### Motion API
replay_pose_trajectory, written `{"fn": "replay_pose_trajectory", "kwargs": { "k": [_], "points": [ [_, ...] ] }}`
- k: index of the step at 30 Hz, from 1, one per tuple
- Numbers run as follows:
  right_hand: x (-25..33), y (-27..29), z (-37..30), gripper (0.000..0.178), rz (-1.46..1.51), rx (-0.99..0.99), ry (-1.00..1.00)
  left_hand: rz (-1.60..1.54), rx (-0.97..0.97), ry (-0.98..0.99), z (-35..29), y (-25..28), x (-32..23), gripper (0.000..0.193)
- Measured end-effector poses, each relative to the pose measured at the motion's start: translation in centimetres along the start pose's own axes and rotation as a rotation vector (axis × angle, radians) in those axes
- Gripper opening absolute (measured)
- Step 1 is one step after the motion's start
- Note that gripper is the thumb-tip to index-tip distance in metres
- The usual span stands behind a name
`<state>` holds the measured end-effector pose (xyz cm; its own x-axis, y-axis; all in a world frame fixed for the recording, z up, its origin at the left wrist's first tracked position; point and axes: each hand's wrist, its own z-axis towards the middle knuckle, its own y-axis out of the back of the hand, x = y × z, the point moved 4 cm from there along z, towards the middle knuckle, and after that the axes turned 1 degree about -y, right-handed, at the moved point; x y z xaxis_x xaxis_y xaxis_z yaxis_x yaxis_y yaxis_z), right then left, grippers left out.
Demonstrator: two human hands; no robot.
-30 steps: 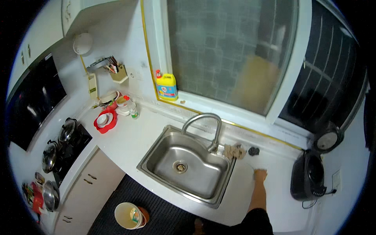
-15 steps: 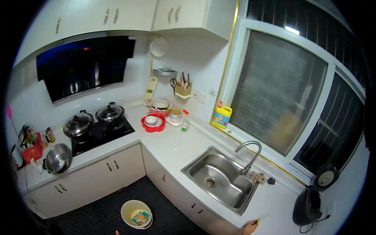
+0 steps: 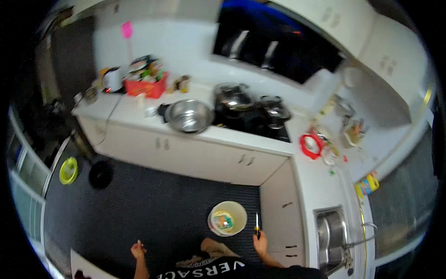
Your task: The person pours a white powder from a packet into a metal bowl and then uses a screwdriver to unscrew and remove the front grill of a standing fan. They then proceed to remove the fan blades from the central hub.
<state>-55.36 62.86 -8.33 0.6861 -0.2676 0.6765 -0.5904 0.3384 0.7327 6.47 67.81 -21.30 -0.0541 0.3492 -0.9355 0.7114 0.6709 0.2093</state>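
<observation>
My right hand (image 3: 260, 241) is closed around the black and yellow handle of a small knife (image 3: 257, 224), its slim pale blade pointing up and away from me. Just left of the knife, a whitish bucket (image 3: 241, 218) stands on the dark floor. Inside it lie a green and orange packet (image 3: 225, 222) and some yellowish bits. My left hand (image 3: 138, 249) hangs over the floor at the lower left, fingers loosely apart and holding nothing visible.
Along the counter are a steel pot (image 3: 189, 116), two lidded pots on the black hob (image 3: 253, 124), a red basket (image 3: 147, 87) and a white kettle (image 3: 112, 80). The sink (image 3: 331, 232) is at the right. A yellow-green basin (image 3: 68, 170) and black bucket (image 3: 101, 175) stand on the floor.
The view has swung left, bringing more floor and the counter's left end into sight. My right hand has moved from the counter beside the sink to above the floor, still holding the knife.
</observation>
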Motion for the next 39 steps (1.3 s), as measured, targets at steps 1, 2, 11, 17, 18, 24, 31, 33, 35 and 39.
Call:
{"fn": "replay_pose_trajectory", "kwargs": {
  "k": [1, 2, 11, 17, 18, 24, 31, 33, 35, 39],
  "points": [
    [4.1, -0.8, 1.3, 0.039, -0.005, 0.130, 0.059, -0.062, -0.043, 0.166, -1.0, 0.9, -1.4, 0.046],
    [3.7, -3.4, 2.5, 0.038, -0.039, 0.112, 0.187, -0.131, -0.083, 0.326, -1.8, 2.0, -1.8, 0.046],
    [20.3, -21.3, 8.9, 0.037, 0.082, 0.503, 0.352, -0.268, -0.150, 0.545, -0.2, 10.5, 3.8, 0.034],
    [36.7, -36.3, 11.4, 0.035, 0.188, 0.532, 0.605, -0.629, -0.422, 0.951, 4.1, 15.6, 4.7, 0.049],
    [39.9, -38.1, 11.4, 0.034, 0.209, 0.529, 0.660, -0.165, -0.556, 0.582, 4.3, 15.5, 2.2, 0.037],
    [59.2, -45.6, 8.4, 0.029, 0.370, 0.772, 0.703, -0.367, -0.657, 0.203, 10.1, 18.3, -1.6, 0.030],
    [70.3, -51.8, 0.2, 0.028, 0.514, 0.839, 0.698, -0.240, -0.541, 0.144, 24.0, 26.5, 1.3, 0.035],
    [71.3, -53.5, -2.2, 0.027, 0.541, 0.825, 0.576, 0.161, -0.383, -0.019, 29.0, 28.5, -7.1, 0.020],
    [72.2, -55.6, -3.3, 0.026, 0.617, 0.830, 0.355, -0.258, -0.405, 0.063, 35.2, 31.1, -9.5, 0.031],
    [79.4, -56.3, -8.3, 0.024, 0.756, 1.050, 0.243, -0.315, -0.199, -0.106, 45.4, 36.6, -16.5, 0.037]
  ]
}}
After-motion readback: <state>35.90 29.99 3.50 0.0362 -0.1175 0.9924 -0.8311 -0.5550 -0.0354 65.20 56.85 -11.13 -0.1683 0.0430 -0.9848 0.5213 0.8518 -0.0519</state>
